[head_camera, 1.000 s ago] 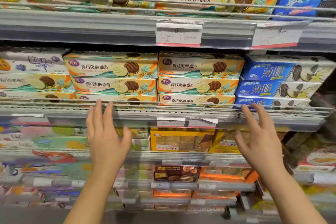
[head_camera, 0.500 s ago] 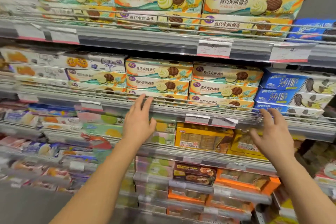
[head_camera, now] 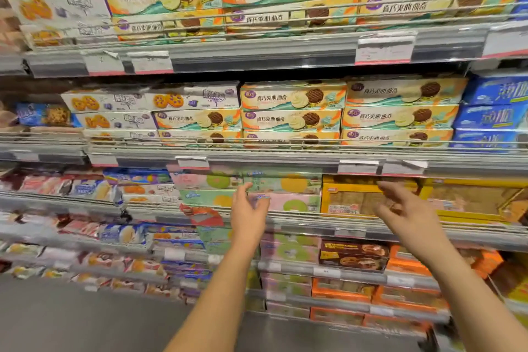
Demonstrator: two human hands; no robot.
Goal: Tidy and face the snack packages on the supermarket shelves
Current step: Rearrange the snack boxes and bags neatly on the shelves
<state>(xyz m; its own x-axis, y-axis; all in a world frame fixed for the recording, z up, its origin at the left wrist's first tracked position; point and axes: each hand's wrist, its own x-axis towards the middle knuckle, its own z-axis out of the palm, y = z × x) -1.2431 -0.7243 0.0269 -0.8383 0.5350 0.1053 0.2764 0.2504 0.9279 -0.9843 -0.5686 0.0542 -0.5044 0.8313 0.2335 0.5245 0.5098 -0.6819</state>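
I see a tall run of supermarket shelves [head_camera: 257, 57], each tier fronted by a wire rail and a strip of price tags [head_camera: 383, 48]. The top two tiers are stacked mostly with flat yellow-and-teal sandwich cookie boxes [head_camera: 291, 97], faces outward, three high on the middle tier. Left of them on that tier sit white cookie boxes [head_camera: 194, 98] printed with orange biscuits, and at the far right a stack of blue cookie boxes [head_camera: 494, 114]. On the tier below, pastel pink and green boxes [head_camera: 283, 194] lie stacked, with a yellow-framed cracker box [head_camera: 354, 197] just beside them on the right. Lower still I make out a dark brown cookie box [head_camera: 353, 254] and orange boxes [head_camera: 340, 291], and to the left rows of small wrapped snacks [head_camera: 85, 188], too blurred to name.

My left hand [head_camera: 248, 214] is raised in front of the pastel boxes, fingers loosely spread and holding nothing; the fingertips are smeared by motion, so I cannot tell whether they touch a box. My right hand [head_camera: 405, 208] is up in front of the yellow-framed cracker box, fingers splayed and slightly bent, also empty; contact with the box is unclear.
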